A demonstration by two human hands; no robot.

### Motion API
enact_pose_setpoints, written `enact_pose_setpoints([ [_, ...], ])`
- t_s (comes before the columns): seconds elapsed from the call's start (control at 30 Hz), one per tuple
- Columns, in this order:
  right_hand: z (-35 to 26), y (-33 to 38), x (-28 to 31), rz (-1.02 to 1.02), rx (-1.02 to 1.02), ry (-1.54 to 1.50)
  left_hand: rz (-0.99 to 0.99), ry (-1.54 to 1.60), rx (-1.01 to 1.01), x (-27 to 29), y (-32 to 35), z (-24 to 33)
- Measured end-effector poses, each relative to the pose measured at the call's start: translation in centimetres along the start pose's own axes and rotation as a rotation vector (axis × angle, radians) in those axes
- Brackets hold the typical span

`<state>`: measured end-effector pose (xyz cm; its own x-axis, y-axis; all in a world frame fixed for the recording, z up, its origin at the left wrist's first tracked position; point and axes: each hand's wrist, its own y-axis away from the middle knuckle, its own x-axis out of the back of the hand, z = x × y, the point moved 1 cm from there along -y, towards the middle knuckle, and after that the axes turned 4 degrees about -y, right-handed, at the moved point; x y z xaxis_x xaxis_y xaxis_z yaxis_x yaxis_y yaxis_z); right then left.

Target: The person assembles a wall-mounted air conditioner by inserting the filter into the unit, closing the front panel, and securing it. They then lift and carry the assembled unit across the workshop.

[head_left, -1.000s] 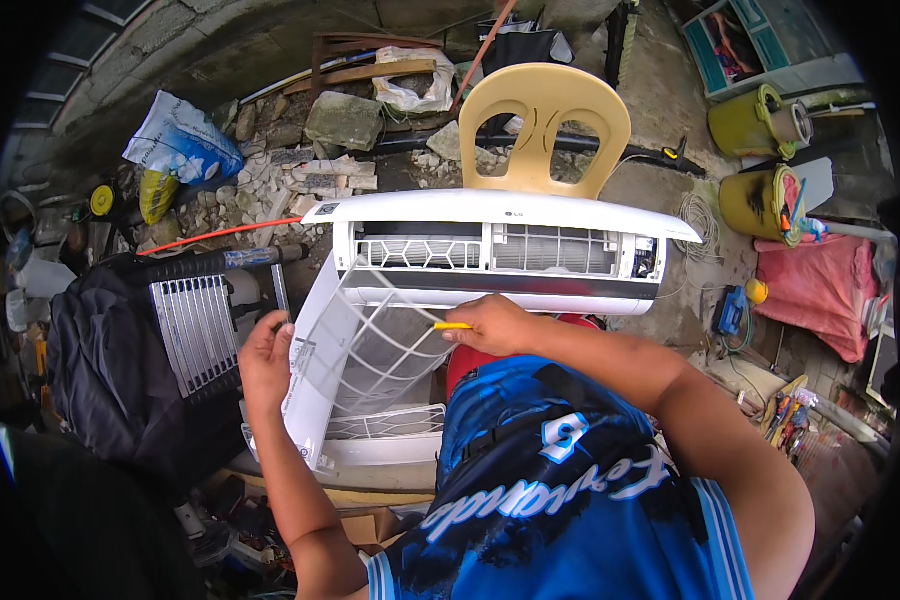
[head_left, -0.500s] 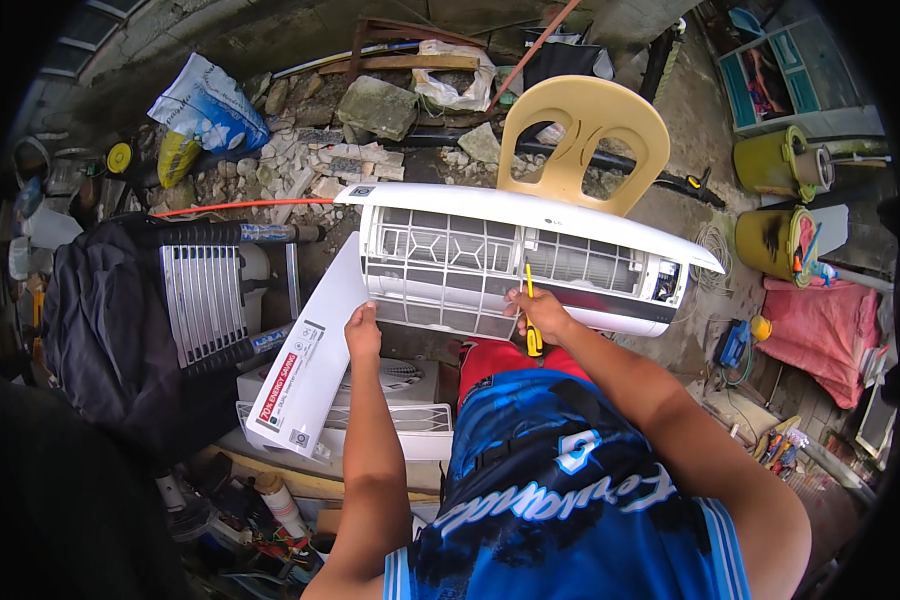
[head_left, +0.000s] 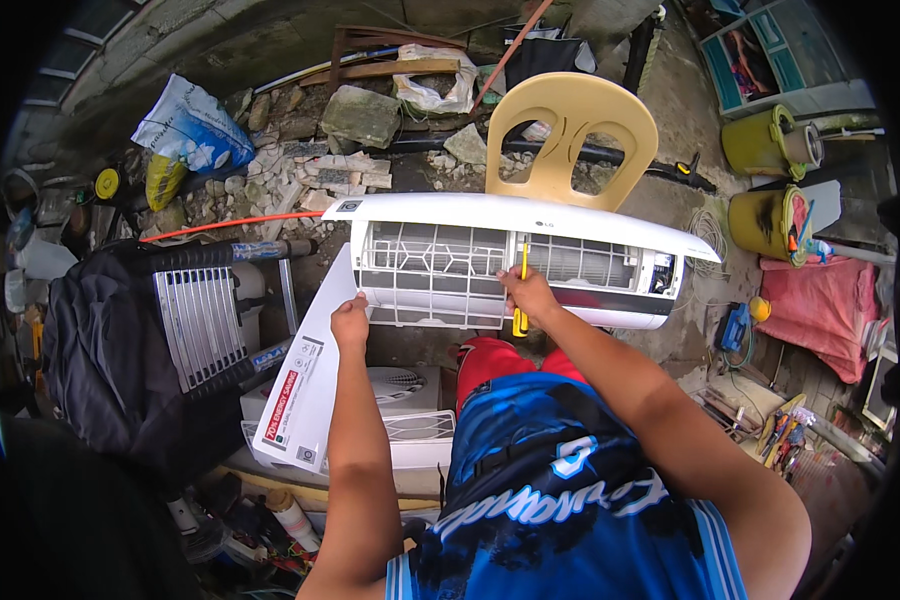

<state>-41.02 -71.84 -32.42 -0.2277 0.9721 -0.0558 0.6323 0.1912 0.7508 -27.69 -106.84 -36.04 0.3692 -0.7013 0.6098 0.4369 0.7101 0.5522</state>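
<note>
Both hands on white air conditioner unit (head_left: 510, 262), yellow screwdriver in right.
Right hand (head_left: 528, 294), fingers clamped on yellow screwdriver (head_left: 521, 290), held upright against unit's front grille, centre. Left hand (head_left: 350, 322) grips unit's near-left corner; fingers curled on edge. Detached white panel (head_left: 305, 385) leans just left. Beige plastic chair (head_left: 573, 130) behind unit, far side.

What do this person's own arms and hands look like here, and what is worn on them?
Both arms are bare from shoulder to fingertips: no gloves, watch, bands or rings show on the left hand or the right hand. The top is a sleeveless blue jersey with dark mottled print, white lettering and light blue and white striped trim at the armholes.
</note>
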Motion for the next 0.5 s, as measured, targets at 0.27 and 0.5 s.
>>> enact_pose_setpoints([
  [0.27,-2.3,1.0,0.9,-0.225,0.499,1.271,0.029,-0.132,-0.084,-3.8,-5.0,6.8],
  [0.5,-2.4,-0.3,-0.6,-0.110,0.378,1.249,0.310,-0.386,-0.203,-4.9,-5.8,9.5],
])
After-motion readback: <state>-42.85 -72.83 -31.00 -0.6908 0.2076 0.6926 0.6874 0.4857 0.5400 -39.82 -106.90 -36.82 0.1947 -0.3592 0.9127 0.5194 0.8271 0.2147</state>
